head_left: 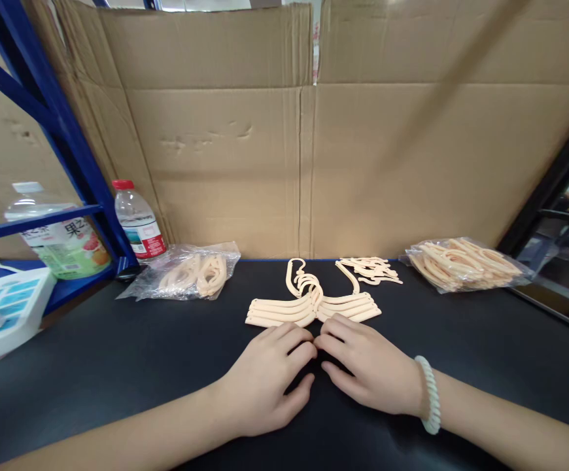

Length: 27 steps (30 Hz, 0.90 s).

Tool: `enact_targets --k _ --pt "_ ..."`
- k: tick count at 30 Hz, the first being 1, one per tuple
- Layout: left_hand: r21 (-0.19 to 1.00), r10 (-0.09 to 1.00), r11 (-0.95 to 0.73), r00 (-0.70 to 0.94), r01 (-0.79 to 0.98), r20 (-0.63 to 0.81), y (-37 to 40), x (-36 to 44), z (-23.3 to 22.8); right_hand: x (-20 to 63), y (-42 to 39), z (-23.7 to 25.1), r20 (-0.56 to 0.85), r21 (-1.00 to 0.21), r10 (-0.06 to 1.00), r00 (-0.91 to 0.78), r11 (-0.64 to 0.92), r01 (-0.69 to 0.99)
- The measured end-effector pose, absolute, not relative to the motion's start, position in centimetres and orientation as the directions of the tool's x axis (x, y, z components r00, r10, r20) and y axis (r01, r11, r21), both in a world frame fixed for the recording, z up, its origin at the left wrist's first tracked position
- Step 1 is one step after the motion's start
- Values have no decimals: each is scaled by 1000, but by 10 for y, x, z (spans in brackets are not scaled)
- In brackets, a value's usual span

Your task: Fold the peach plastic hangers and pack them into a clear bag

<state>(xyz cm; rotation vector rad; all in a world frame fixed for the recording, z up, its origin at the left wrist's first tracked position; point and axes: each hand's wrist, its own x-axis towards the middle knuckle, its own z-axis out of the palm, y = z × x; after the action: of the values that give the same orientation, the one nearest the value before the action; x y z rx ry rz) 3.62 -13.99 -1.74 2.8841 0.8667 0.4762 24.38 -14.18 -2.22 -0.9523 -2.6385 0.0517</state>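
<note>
At the left edge of the worktop (pixel 93 366) a white box (pixel 4 307) lay, and behind it, on a blue shelf (pixel 34 222), stood a juice bottle (pixel 61 239) and a water bottle (pixel 137 222). Near the back edge, left of the middle, a clear bag (pixel 186 271) held pale hooks. In the middle, a stack of hangers (pixel 311 304) lay flat, near the back edge. The left hand (pixel 265 386) rested palm down just before the stack, fingers loosely curled, holding nothing. The right hand (pixel 367 369), with a bracelet (pixel 429 402) at the wrist, lay the same way, empty; the fingertips of both almost met at the front rim of the stack. It seemed the stack was being squared up. Behind and to the right lay loose pieces (pixel 370 269), and near the back right corner a second bag (pixel 464 261).
</note>
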Motion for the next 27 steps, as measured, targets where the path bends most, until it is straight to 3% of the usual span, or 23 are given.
enact_targets --k 27 --pt "159 530 -848 795 506 296 -139 37 -19 245 -141 -22 306 -161 617 -725 784 599"
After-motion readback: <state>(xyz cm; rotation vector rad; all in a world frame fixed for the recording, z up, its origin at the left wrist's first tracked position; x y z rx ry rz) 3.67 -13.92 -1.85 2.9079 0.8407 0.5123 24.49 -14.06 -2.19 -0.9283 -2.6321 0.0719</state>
